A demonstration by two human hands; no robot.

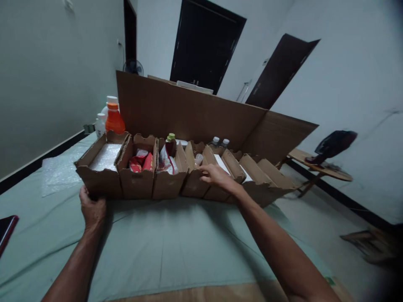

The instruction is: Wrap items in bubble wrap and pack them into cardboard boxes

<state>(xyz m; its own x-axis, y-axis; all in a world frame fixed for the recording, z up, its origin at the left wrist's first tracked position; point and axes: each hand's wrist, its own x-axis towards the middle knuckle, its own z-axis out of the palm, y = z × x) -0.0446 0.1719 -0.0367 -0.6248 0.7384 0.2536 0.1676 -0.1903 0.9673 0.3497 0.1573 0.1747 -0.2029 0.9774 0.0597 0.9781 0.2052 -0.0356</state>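
A row of open cardboard boxes (137, 184) stands across the bed-like surface. My left hand (92, 208) is at the lower front corner of the leftmost box (102, 183), its thumb and fingers around that corner, with some fingertips hidden. Bubble-wrapped contents (106, 156) fill this box. Beside it, one box holds red packets (140, 161), and another a white-and-red pouch (165, 159). My right hand (215, 176) hovers at the front rims of the middle boxes, fingers loosely bent and slightly apart, with nothing visible in them. Near its fingertips, a small clear container (198, 160) sits in a box.
Behind the row stands a tall cardboard panel (189, 113). An orange bottle (114, 119) and white bottles (100, 126) are at the back left. Bubble wrap (59, 174) lies left on the green sheet (176, 243). A phone-like object (6, 230) is at the left edge; a wooden table (324, 167) stands right.
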